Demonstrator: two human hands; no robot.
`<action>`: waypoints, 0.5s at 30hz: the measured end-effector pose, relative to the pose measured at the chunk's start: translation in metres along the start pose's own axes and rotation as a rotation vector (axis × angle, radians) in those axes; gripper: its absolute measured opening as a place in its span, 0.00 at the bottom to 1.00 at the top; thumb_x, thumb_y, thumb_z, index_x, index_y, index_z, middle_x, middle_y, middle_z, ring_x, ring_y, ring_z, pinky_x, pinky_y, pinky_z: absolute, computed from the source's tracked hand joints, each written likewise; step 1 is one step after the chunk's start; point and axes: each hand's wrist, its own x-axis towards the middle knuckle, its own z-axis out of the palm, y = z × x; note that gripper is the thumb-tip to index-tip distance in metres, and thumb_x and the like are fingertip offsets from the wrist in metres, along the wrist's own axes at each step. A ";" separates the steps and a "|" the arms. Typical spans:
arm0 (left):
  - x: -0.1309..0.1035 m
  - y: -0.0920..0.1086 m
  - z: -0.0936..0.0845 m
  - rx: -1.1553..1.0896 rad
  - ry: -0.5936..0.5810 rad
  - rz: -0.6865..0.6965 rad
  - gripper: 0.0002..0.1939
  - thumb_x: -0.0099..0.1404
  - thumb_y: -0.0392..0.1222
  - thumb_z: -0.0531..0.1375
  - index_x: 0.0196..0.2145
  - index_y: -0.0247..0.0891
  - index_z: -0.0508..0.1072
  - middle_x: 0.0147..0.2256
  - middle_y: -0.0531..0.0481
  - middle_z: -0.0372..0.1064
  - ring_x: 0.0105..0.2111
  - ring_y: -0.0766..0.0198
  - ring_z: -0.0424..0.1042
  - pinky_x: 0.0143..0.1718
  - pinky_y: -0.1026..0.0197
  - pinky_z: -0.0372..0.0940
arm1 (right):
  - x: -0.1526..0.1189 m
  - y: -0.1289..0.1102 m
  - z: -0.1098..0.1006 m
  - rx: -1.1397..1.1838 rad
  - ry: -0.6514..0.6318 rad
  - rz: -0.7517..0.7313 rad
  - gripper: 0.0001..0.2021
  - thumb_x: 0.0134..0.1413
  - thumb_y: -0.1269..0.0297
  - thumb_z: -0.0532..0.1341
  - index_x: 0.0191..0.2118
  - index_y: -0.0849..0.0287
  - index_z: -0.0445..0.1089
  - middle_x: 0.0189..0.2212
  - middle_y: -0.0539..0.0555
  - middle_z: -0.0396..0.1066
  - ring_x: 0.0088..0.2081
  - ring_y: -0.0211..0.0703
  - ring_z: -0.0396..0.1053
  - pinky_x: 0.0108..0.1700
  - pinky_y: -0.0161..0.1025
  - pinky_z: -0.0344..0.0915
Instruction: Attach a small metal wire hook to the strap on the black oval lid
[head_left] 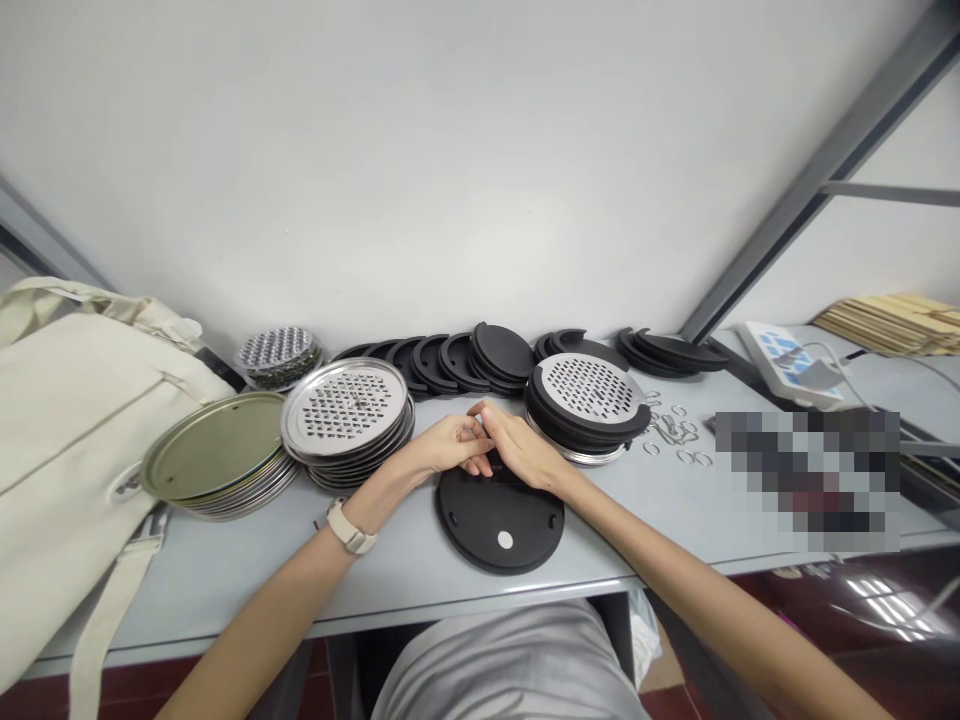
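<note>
A round black plate with a white dot and small pegs lies flat on the table in front of me. Over its far edge my two hands meet, fingertips together. My left hand has curled, pinched fingers; what they may hold is too small to make out. My right hand bends over from the other side with its fingers pressed close, hiding whatever lies between them. Just right of it stands a stack of black holders topped by a perforated metal grater disc. To the left is a stack of round grater plates.
Olive-green round trays are stacked at left beside a cream bag. Black discs and holders line the wall. Metal rings and clips lie scattered at right, near a white box and wooden boards.
</note>
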 end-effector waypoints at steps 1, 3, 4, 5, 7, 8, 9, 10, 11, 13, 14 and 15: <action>0.000 0.000 0.000 -0.001 -0.003 0.003 0.27 0.50 0.59 0.65 0.31 0.29 0.69 0.19 0.47 0.71 0.18 0.69 0.70 0.22 0.68 0.62 | 0.000 0.000 0.000 -0.001 -0.001 0.000 0.22 0.67 0.53 0.36 0.39 0.57 0.63 0.33 0.52 0.69 0.36 0.41 0.67 0.43 0.41 0.61; 0.000 -0.001 0.000 -0.003 -0.011 0.007 0.27 0.50 0.60 0.65 0.31 0.29 0.69 0.19 0.47 0.72 0.18 0.69 0.70 0.22 0.68 0.62 | 0.000 0.001 0.000 -0.005 -0.003 0.005 0.22 0.67 0.53 0.36 0.39 0.57 0.63 0.33 0.52 0.69 0.36 0.41 0.67 0.43 0.41 0.61; 0.001 -0.002 -0.001 -0.004 -0.014 0.009 0.27 0.50 0.60 0.64 0.31 0.29 0.69 0.19 0.46 0.72 0.18 0.69 0.70 0.22 0.68 0.62 | 0.001 0.001 0.000 -0.006 -0.005 0.011 0.22 0.67 0.53 0.36 0.39 0.57 0.63 0.33 0.52 0.69 0.36 0.41 0.67 0.43 0.41 0.61; 0.001 -0.002 0.000 -0.005 -0.015 0.011 0.27 0.50 0.60 0.64 0.31 0.29 0.69 0.19 0.46 0.72 0.18 0.69 0.70 0.22 0.69 0.62 | 0.001 0.002 0.000 -0.007 -0.004 0.016 0.22 0.67 0.52 0.36 0.39 0.57 0.63 0.33 0.52 0.70 0.36 0.41 0.67 0.43 0.41 0.61; 0.002 -0.003 0.000 -0.011 -0.010 0.016 0.27 0.50 0.60 0.64 0.32 0.28 0.69 0.19 0.47 0.71 0.18 0.68 0.70 0.22 0.69 0.62 | 0.001 0.002 0.001 -0.006 -0.002 0.021 0.23 0.67 0.52 0.36 0.39 0.57 0.63 0.33 0.53 0.70 0.36 0.41 0.67 0.43 0.41 0.61; 0.002 -0.004 0.000 -0.015 -0.006 0.017 0.28 0.50 0.60 0.64 0.33 0.28 0.69 0.19 0.47 0.71 0.18 0.68 0.71 0.21 0.68 0.62 | 0.001 0.002 0.001 -0.005 0.000 0.020 0.23 0.67 0.52 0.36 0.39 0.57 0.63 0.34 0.53 0.70 0.36 0.41 0.67 0.44 0.41 0.61; 0.002 -0.004 0.000 -0.018 -0.001 0.016 0.29 0.49 0.60 0.65 0.33 0.28 0.69 0.19 0.47 0.71 0.18 0.68 0.71 0.21 0.68 0.62 | 0.001 0.002 0.001 -0.003 0.000 0.020 0.23 0.67 0.52 0.36 0.39 0.57 0.63 0.34 0.53 0.70 0.37 0.42 0.67 0.44 0.41 0.61; 0.002 -0.005 0.001 -0.019 0.003 0.015 0.29 0.49 0.61 0.65 0.33 0.28 0.69 0.19 0.48 0.71 0.18 0.68 0.71 0.21 0.68 0.62 | 0.002 0.002 0.000 0.001 0.001 0.023 0.23 0.67 0.52 0.36 0.39 0.57 0.63 0.33 0.52 0.70 0.37 0.42 0.67 0.44 0.41 0.61; 0.003 -0.005 0.001 -0.017 0.004 0.016 0.29 0.48 0.61 0.64 0.33 0.28 0.69 0.19 0.47 0.71 0.18 0.68 0.71 0.21 0.68 0.62 | 0.002 0.001 0.000 0.006 -0.001 0.030 0.23 0.67 0.52 0.36 0.40 0.57 0.63 0.32 0.52 0.70 0.36 0.42 0.67 0.43 0.41 0.61; 0.003 -0.006 0.000 -0.012 -0.003 0.020 0.29 0.48 0.61 0.64 0.32 0.29 0.68 0.18 0.47 0.71 0.18 0.68 0.71 0.21 0.69 0.62 | 0.001 0.000 0.000 0.022 -0.007 0.048 0.24 0.67 0.52 0.35 0.40 0.57 0.64 0.30 0.51 0.69 0.35 0.42 0.67 0.43 0.41 0.61; 0.004 -0.006 0.000 -0.011 -0.007 0.026 0.28 0.48 0.61 0.64 0.31 0.29 0.68 0.18 0.47 0.71 0.18 0.68 0.71 0.21 0.69 0.62 | 0.001 0.000 0.000 0.030 -0.008 0.054 0.24 0.67 0.51 0.34 0.41 0.57 0.64 0.29 0.51 0.69 0.34 0.42 0.67 0.42 0.41 0.61; 0.004 -0.006 -0.001 -0.011 -0.013 0.029 0.28 0.49 0.61 0.64 0.30 0.30 0.67 0.18 0.47 0.71 0.18 0.68 0.71 0.21 0.69 0.62 | 0.001 0.000 0.000 0.037 -0.008 0.057 0.25 0.67 0.51 0.34 0.42 0.56 0.64 0.28 0.51 0.69 0.34 0.42 0.67 0.42 0.41 0.61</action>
